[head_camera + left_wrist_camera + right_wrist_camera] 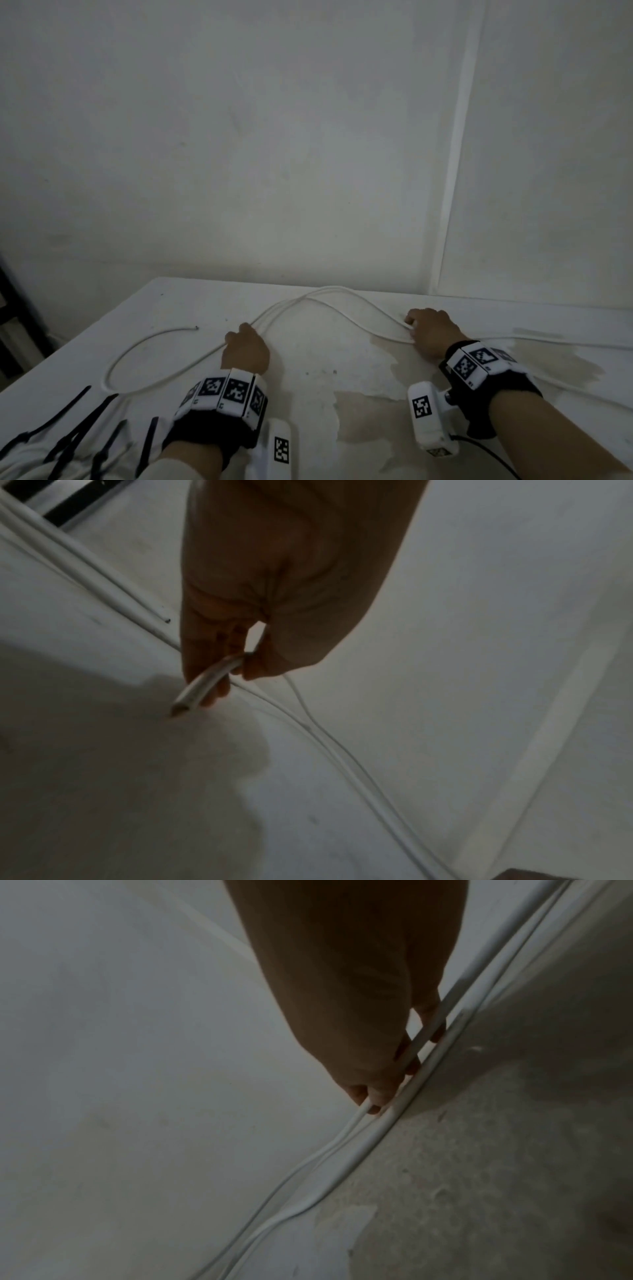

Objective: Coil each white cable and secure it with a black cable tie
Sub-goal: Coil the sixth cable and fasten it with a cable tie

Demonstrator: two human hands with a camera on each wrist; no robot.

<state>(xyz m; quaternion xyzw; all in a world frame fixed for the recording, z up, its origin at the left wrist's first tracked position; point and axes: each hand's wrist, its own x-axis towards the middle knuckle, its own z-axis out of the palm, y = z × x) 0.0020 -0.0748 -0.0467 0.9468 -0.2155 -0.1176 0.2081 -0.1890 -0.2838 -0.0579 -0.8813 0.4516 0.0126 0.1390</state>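
Observation:
A long white cable (329, 291) lies in loose strands across the white table (308, 394). My left hand (245, 347) grips strands of it near the table's middle; the left wrist view shows my fingers (219, 653) curled round a cable end (195, 688). Further right, my right hand (430, 330) pinches other strands against the table, its fingertips (371, 1099) closed over the cable (342, 1137). A loop of cable (113, 363) curves out to the left, its free end (196, 328) lying on the table. Several black cable ties (78, 431) lie at the near left.
The table butts against a white wall (274, 137) at the back. Its left edge (75, 335) runs diagonally, with dark furniture (10, 308) beyond it. The tabletop has worn, stained patches (370, 411) near the front. More cable runs off to the right (582, 344).

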